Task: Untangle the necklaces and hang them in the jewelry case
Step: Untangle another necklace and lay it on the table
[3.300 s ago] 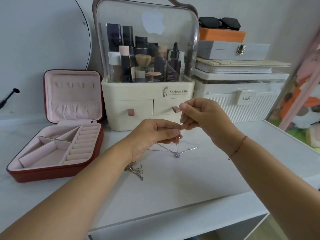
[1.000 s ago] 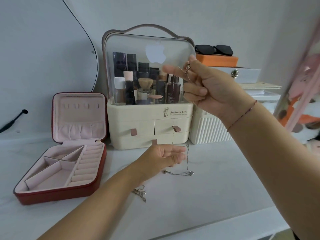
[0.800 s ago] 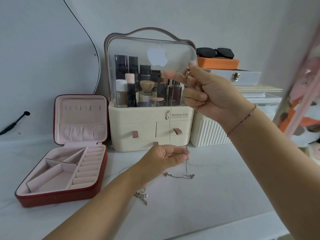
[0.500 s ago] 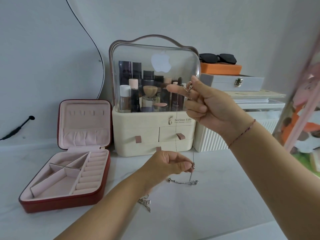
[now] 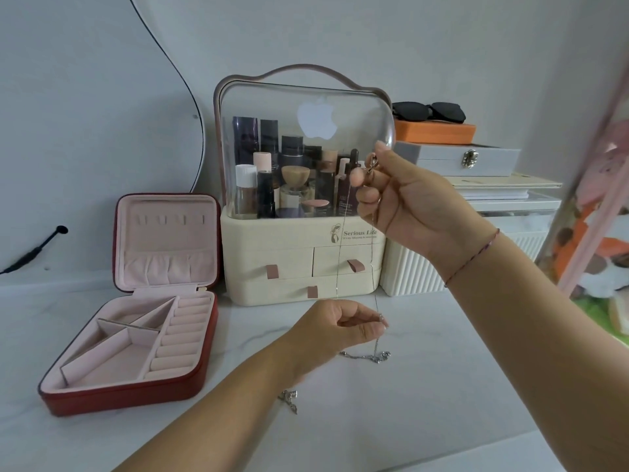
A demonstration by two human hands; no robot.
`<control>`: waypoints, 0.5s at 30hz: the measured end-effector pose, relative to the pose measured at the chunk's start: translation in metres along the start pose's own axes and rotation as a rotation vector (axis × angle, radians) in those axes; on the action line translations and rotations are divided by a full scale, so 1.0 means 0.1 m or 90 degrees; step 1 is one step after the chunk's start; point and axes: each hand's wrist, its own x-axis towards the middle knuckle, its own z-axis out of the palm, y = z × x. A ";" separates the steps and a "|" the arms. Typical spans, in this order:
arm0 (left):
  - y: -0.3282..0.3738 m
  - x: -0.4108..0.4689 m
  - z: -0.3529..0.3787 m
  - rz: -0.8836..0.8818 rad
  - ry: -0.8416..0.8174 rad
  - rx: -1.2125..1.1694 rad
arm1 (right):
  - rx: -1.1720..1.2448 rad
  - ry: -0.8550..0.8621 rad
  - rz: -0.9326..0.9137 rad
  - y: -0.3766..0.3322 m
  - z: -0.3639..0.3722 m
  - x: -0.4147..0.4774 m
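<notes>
Holds a thin silver necklace (image 5: 375, 356) stretched upright between both hands. Pinches its clasp end between thumb and forefinger of the right hand (image 5: 408, 202), raised in front of the clear-lidded cosmetics organiser (image 5: 299, 240), with the other fingers curled in. Pinches the chain lower down with the curled fingertips of the left hand (image 5: 335, 325), just above the white desk (image 5: 442, 403). Lets the bottom end trail onto the desk directly below that hand. Beside the left forearm, on the desk, a second necklace (image 5: 289, 399) in a small bunch. At far left, the red jewelry case (image 5: 136, 393), open with lid upright and pink lining showing, well apart from both hands.
</notes>
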 end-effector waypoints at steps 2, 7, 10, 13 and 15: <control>0.00 0.00 -0.01 -0.004 0.012 0.001 | 0.011 0.006 -0.006 0.00 0.01 0.01; 0.02 -0.01 -0.04 0.002 0.016 -0.008 | 0.032 0.036 -0.016 -0.03 -0.10 0.01; 0.04 -0.01 -0.07 -0.001 0.014 -0.049 | -0.019 0.070 -0.008 -0.06 -0.29 -0.05; 0.05 0.00 -0.11 0.000 0.023 -0.118 | -0.145 0.094 0.032 0.00 -0.47 -0.16; 0.05 0.01 -0.14 -0.004 0.040 -0.166 | -0.244 0.113 0.072 0.11 -0.58 -0.26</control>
